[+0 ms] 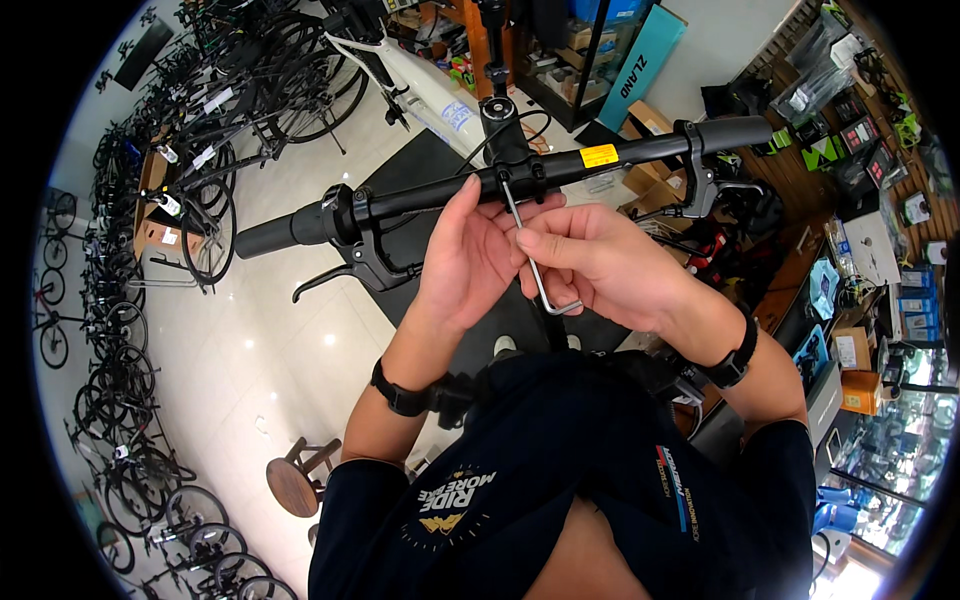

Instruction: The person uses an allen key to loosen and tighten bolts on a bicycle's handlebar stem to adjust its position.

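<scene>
A black bicycle handlebar (420, 192) crosses in front of me, clamped at the middle by a black stem (508, 140). Between the thumb and fingers of my right hand (600, 258) is a silver L-shaped hex key (541, 284). Its long arm reaches up to the stem's front clamp, and its short bent end points toward me. My left hand (467, 250) is cupped beside the key, palm up, thumb raised against the bar and fingers extended under the clamp. Brake levers (335, 278) hang below the grips on both sides, and a yellow label (599, 155) sits right of the stem.
A white bicycle frame (425, 88) stands beyond the bar, over a dark mat (410, 165). Many bicycles line the left wall. On the floor at lower left is a round wooden stool (293, 487). Boxes and packaged parts crowd the right, with a teal box (645, 65) at the back.
</scene>
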Demonstrator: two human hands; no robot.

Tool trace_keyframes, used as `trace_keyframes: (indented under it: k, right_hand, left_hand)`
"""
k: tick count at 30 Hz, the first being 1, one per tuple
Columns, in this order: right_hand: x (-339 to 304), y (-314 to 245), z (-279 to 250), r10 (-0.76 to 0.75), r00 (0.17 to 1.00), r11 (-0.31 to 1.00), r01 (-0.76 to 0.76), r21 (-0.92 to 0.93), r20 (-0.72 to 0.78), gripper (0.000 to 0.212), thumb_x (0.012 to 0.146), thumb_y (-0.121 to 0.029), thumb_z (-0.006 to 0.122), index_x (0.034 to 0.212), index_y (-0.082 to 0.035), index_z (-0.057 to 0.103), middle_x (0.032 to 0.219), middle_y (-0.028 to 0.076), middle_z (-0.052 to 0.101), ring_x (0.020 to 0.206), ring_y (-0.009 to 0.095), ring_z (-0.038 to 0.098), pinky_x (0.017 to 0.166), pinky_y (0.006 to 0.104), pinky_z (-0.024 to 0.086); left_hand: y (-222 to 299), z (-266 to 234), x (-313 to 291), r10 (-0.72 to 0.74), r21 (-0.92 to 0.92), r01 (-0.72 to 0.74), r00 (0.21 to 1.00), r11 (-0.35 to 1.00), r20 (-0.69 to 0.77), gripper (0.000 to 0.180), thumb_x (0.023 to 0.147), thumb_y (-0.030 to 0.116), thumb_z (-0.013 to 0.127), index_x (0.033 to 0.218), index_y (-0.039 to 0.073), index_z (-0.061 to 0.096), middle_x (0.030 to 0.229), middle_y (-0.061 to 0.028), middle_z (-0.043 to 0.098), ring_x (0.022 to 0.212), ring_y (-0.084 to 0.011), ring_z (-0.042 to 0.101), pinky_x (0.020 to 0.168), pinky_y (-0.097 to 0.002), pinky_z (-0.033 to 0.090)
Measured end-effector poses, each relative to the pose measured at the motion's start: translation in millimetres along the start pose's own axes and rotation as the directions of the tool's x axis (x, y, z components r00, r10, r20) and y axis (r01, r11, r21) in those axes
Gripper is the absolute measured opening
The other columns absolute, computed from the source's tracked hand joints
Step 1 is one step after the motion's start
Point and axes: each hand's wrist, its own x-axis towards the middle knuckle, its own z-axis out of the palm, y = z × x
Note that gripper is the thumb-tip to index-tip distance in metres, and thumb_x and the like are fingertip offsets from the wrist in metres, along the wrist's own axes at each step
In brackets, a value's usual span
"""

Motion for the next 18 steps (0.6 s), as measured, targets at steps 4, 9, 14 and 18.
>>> trace_keyframes:
  k: [4,9,14,18]
  right_hand:
    - [2.6,1.8,2.3,0.003,1.000,0.999,-0.002,0.040,-0.017,0.022,0.100,-0.024,0.058,0.095,-0.002,0.061,0.077,0.006,0.064,0.055,0.005,0.055,0.049,0.0188,0.041]
    - [4.1,4.0,0.6,-0.019,0.998,1.000,0.019,-0.007,-0.053,0.025,0.099,-0.026,0.058,0.089,-0.004,0.059,0.074,0.004,0.063,0.054,0.005,0.055,0.048,0.0178,0.042]
    - [4.0,4.0,5.9,-0.007,0.997,0.999,0.002,-0.052,-0.079,0.026,0.100,-0.029,0.057,0.088,-0.006,0.056,0.070,0.005,0.062,0.051,0.005,0.054,0.046,0.0186,0.042]
    - [-1.1,-2.9,13.2,0.039,0.991,0.997,-0.048,-0.066,-0.125,0.024,0.102,-0.028,0.054,0.095,-0.006,0.055,0.068,0.006,0.061,0.049,0.007,0.050,0.045,0.0201,0.039]
  left_hand:
    - [-2.7,-11.2,-7.6,0.029,0.070,-0.030,1.000,0.997,0.010,0.053,0.102,0.045,0.039,0.124,-0.002,0.052,0.104,-0.0137,0.063,0.081,-0.0208,0.063,0.065,-0.0298,0.055]
    - [-5.7,12.6,-37.9,0.090,0.239,-0.034,0.970,0.970,-0.226,0.037,0.102,0.036,0.046,0.114,0.002,0.055,0.099,-0.0093,0.061,0.074,-0.0149,0.057,0.063,-0.0260,0.048]
    - [4.9,5.8,-54.6,0.190,0.584,-0.090,0.975,0.807,-0.112,0.026,0.101,0.030,0.051,0.106,0.005,0.056,0.080,-0.0008,0.057,0.063,-0.0059,0.047,0.057,-0.0206,0.038]
    - [10.0,23.5,-40.1,0.285,0.598,-0.143,0.947,0.788,-0.149,0.023,0.098,0.027,0.059,0.098,0.004,0.060,0.066,0.0042,0.049,0.056,-0.0018,0.040,0.050,-0.0181,0.029]
